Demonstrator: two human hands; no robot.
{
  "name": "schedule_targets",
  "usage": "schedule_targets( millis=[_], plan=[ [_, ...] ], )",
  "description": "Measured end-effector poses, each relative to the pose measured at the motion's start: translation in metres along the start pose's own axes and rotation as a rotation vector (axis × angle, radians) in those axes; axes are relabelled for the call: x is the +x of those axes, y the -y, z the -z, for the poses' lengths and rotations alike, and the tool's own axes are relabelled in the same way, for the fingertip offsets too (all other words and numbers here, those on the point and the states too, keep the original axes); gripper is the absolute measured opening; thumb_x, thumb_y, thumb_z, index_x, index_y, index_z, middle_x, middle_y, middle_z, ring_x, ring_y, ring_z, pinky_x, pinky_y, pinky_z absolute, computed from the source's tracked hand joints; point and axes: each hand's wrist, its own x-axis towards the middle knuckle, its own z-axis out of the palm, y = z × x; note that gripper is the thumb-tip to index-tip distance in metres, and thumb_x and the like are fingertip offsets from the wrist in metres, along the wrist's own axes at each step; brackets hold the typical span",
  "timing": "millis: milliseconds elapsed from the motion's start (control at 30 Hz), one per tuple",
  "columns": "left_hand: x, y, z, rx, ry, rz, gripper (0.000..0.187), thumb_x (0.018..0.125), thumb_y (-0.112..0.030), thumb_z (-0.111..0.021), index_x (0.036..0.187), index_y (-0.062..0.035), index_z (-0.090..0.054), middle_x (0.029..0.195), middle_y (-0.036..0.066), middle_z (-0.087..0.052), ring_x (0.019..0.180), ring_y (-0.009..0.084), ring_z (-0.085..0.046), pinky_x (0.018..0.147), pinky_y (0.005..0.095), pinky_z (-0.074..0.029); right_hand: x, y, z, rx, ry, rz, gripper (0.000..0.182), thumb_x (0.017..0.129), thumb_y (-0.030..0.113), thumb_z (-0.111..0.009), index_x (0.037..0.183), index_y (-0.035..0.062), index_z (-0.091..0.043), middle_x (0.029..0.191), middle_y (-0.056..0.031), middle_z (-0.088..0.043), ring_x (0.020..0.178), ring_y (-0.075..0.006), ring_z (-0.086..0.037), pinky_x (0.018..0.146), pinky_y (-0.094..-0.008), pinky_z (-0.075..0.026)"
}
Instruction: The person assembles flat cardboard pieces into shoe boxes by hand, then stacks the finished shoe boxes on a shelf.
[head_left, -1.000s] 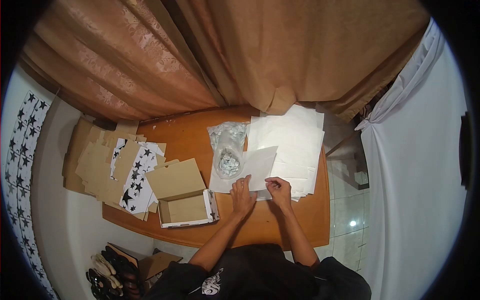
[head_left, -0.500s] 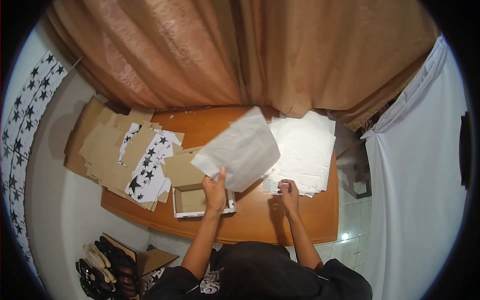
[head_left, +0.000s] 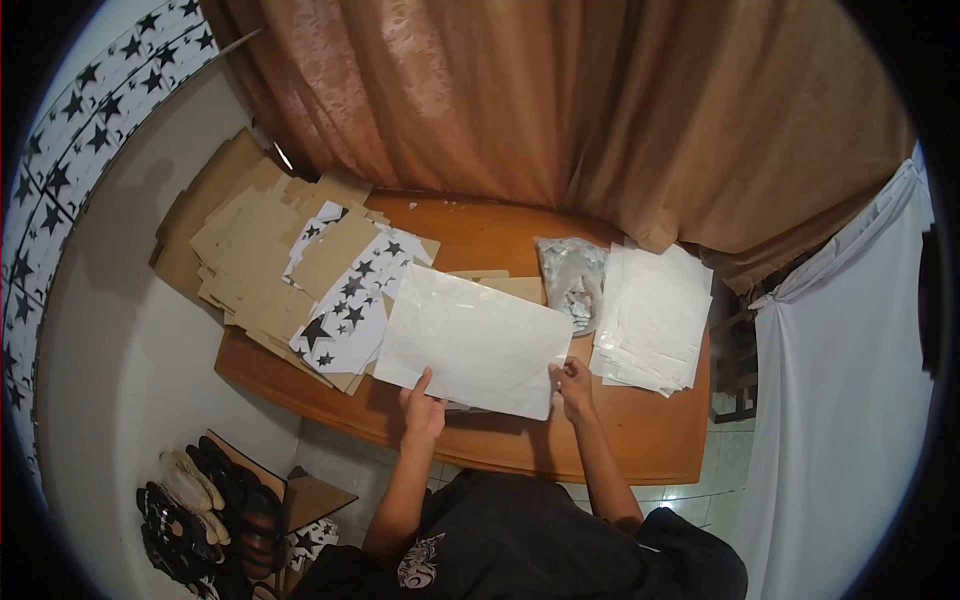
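Note:
A white sheet of paper (head_left: 475, 345) is held nearly flat above the table, in front of me. My left hand (head_left: 423, 412) grips its lower left edge, thumb on top. At the lower right corner my right hand (head_left: 573, 388) pinches the sheet between thumb and fingers. Under the sheet lies the open cardboard box, mostly hidden; a strip of brown cardboard (head_left: 518, 288) shows past the sheet's upper edge. Right of the sheet stands a clear plastic bag (head_left: 573, 275) with small silvery pieces inside. Farther right lies a stack of white sheets (head_left: 655, 315).
Flat brown cardboard pieces (head_left: 250, 240) are piled on the left of the wooden table (head_left: 620, 445), with star-printed pieces (head_left: 350, 300) on top. A brown curtain (head_left: 480, 110) hangs behind, a white cloth (head_left: 830, 400) at the right. Shoes (head_left: 205, 500) stand on the floor at lower left.
The sheet has turned from tilted to nearly level and come down over the box. My right hand has taken hold of its right corner. The plastic bag is now uncovered; the view has shifted.

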Motion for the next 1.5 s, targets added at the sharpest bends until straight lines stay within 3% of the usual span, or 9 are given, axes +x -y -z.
schedule_targets(
  millis=[167, 200, 467, 567, 667, 733, 967, 1033, 1500],
  plan=[
    [0.017, -0.021, 0.071, 0.301, -0.231, 0.147, 0.038, 0.09, -0.015, -0.072, 0.124, -0.0088, -0.056, 0.117, 0.006, -0.061, 0.106, 0.0199, -0.057, 0.086, 0.0437, -0.051, 0.025, -0.018, 0.002, -0.284, -0.105, 0.143, 0.013, 0.089, 0.008, -0.072, 0.099, 0.0011, -0.067, 0.078, 0.0007, -0.062, 0.066, -0.0082, -0.054, 0.059, -0.0238, -0.044],
    [0.013, -0.027, 0.067, 0.409, -0.257, 0.154, 0.021, 0.089, -0.013, -0.072, 0.106, -0.0077, -0.059, 0.101, 0.003, -0.064, 0.087, 0.0136, -0.057, 0.066, 0.0308, -0.047, 0.028, -0.018, 0.002, -0.323, -0.13, 0.146, 0.014, 0.088, 0.008, -0.072, 0.099, 0.0002, -0.067, 0.079, -0.0005, -0.063, 0.067, -0.009, -0.056, 0.061, -0.0244, -0.045],
    [0.029, -0.018, 0.115, 0.873, -0.148, 0.144, 0.024, 0.087, -0.02, -0.076, 0.096, -0.0063, -0.059, 0.078, 0.0, -0.061, 0.054, 0.0074, -0.05, 0.043, 0.0221, -0.04, 0.041, -0.029, 0.001, -0.57, -0.207, 0.238, 0.019, 0.085, 0.009, -0.073, 0.098, -0.0039, -0.068, 0.085, -0.0073, -0.068, 0.072, -0.0138, -0.062, 0.066, -0.0292, -0.051],
    [0.012, -0.034, 0.094, 1.024, -0.181, 0.215, 0.029, 0.086, -0.022, -0.077, 0.1, -0.0044, -0.059, 0.075, 0.001, -0.06, 0.059, 0.0119, -0.055, 0.052, 0.0267, -0.046, 0.032, -0.023, -0.005, -0.697, -0.251, 0.264, 0.028, 0.083, 0.009, -0.075, 0.106, -0.0033, -0.065, 0.083, -0.0094, -0.069, 0.068, -0.0193, -0.063, 0.064, -0.0329, -0.052],
    [0.01, -0.035, 0.084, 1.129, -0.215, -0.095, 0.028, 0.085, -0.018, -0.076, 0.102, -0.0027, -0.059, 0.095, 0.009, -0.064, 0.086, 0.0192, -0.061, 0.071, 0.0348, -0.051, 0.01, 0.006, -0.025, -0.775, -0.294, 0.264, 0.039, 0.083, 0.009, -0.074, 0.118, -0.001, -0.06, 0.097, -0.0174, -0.068, 0.087, -0.0299, -0.065, 0.078, -0.0391, -0.052],
    [0.012, -0.037, 0.078, 1.409, -0.208, -0.758, 0.033, 0.086, -0.016, -0.073, 0.11, -0.0002, -0.058, 0.11, 0.016, -0.061, 0.1, 0.0304, -0.06, 0.086, 0.0412, -0.049, -0.006, 0.023, -0.04, -1.177, -0.367, 0.669, 0.052, 0.084, 0.008, -0.07, 0.132, 0.0042, -0.05, 0.116, -0.0221, -0.059, 0.112, -0.0397, -0.055, 0.093, -0.0448, -0.047],
    [0.042, -0.042, 0.02, 1.451, 0.56, -0.435, 0.038, 0.088, -0.006, -0.066, 0.125, -0.0067, -0.057, 0.129, 0.017, -0.053, 0.12, 0.0374, -0.051, 0.101, 0.0482, -0.043, -0.011, 0.022, -0.082, -1.237, 0.22, 0.63, 0.06, 0.076, -0.003, -0.061, 0.134, 0.0096, -0.054, 0.138, -0.0233, -0.047, 0.125, -0.0449, -0.043, 0.108, -0.049, -0.04],
    [0.057, -0.022, 0.024, 1.818, 0.699, -0.463, 0.048, 0.087, -0.006, -0.067, 0.134, -0.0102, -0.054, 0.136, 0.018, -0.048, 0.129, 0.0366, -0.045, 0.105, 0.0502, -0.041, -0.006, 0.004, -0.087, -1.41, 0.261, 0.605, 0.065, 0.073, -0.002, -0.061, 0.136, 0.0127, -0.052, 0.141, -0.0233, -0.044, 0.121, -0.0464, -0.046, 0.102, -0.0494, -0.046],
    [0.099, 0.042, 0.042, 2.1, 0.684, -0.06, 0.116, 0.061, -0.008, -0.091, 0.154, -0.0136, -0.022, 0.145, 0.027, -0.029, 0.133, 0.0488, -0.036, 0.11, 0.0506, -0.04, 0.043, -0.09, -0.078, -1.645, 0.243, 0.333, 0.092, 0.066, 0.023, -0.086, 0.146, 0.0162, -0.041, 0.138, -0.0215, -0.045, 0.122, -0.0454, -0.049, 0.1, -0.0493, -0.049]
  ],
)
